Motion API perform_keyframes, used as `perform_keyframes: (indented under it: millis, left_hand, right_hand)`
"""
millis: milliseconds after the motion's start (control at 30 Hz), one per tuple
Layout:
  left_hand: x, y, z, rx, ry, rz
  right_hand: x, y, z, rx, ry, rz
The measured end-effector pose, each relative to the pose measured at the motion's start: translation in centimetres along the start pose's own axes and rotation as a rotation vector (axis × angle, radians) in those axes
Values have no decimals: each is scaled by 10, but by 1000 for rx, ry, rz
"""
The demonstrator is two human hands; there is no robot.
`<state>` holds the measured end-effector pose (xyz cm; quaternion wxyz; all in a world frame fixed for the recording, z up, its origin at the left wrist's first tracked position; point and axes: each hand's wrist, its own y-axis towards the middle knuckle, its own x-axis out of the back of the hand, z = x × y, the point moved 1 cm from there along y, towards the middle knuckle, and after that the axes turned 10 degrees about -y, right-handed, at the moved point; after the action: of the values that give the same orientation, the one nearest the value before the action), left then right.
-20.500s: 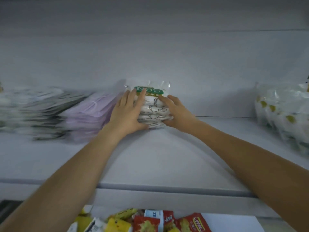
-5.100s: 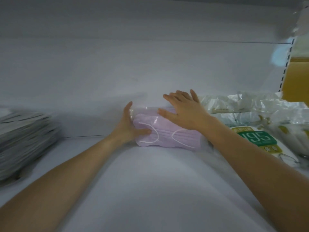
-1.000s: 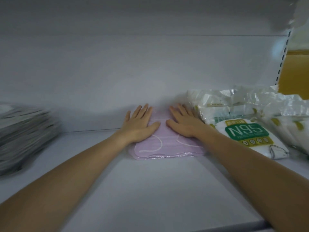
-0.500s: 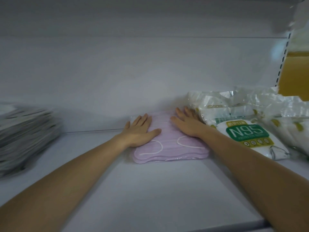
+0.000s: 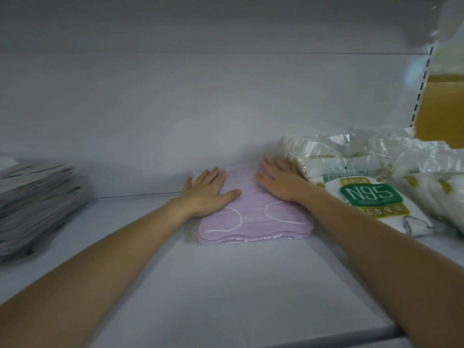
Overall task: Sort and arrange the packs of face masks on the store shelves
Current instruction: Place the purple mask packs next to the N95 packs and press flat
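A flat clear pack of pink face masks point(image 5: 253, 222) lies on the white shelf point(image 5: 226, 292), against the back wall. My left hand point(image 5: 208, 194) rests flat on its left part, fingers straight and thumb spread. My right hand point(image 5: 281, 182) lies flat on its right part, its outer edge against the neighbouring white packs. An N95 mask pack point(image 5: 371, 204) with a green label lies just right of the pink pack, on top of other white mask packs point(image 5: 351, 156).
A blurred stack of grey-white mask packs point(image 5: 35, 207) sits at the far left of the shelf. A shelf upright with slots point(image 5: 421, 81) and a yellow-brown box point(image 5: 442, 109) stand at the right. The shelf's front edge point(image 5: 351, 337) runs along the bottom.
Over the last second my two hands have spread apart on the pink pack, the right one sliding to the N95 packs. The pack has shifted slightly toward the back wall.
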<state>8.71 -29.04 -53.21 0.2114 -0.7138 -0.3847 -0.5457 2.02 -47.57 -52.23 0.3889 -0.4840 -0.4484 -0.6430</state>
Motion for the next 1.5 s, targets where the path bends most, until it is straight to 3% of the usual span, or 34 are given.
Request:
perform_keyframes:
  millis: [200, 300, 467, 900, 1267, 1333, 1433, 1500]
  left_hand:
    - [0, -5, -7, 17, 86, 117]
    - [1, -5, -13, -10, 76, 96]
    - [-2, -17, -20, -16, 62, 139]
    - [-10, -64, -28, 3, 19, 189]
    - [-19, -97, -39, 53, -60, 171]
    - [-13, -93, -37, 40, -112, 102]
    - [7, -69, -25, 38, -264, -140]
    - [16, -49, -8, 197, -510, -263]
  right_hand:
    - [3, -6, 10, 61, -251, 126]
    - [9, -8, 21, 112, -222, 49]
    - [-6, -12, 30, 102, -236, 232]
    - [-7, -64, 32, 177, -210, 199]
    - [-4, -101, 27, 293, -245, 268]
    - [-2, -109, 27, 301, -219, 266]
    - [15, -113, 25, 292, -177, 185]
    - [24, -102, 22, 294, -196, 207]
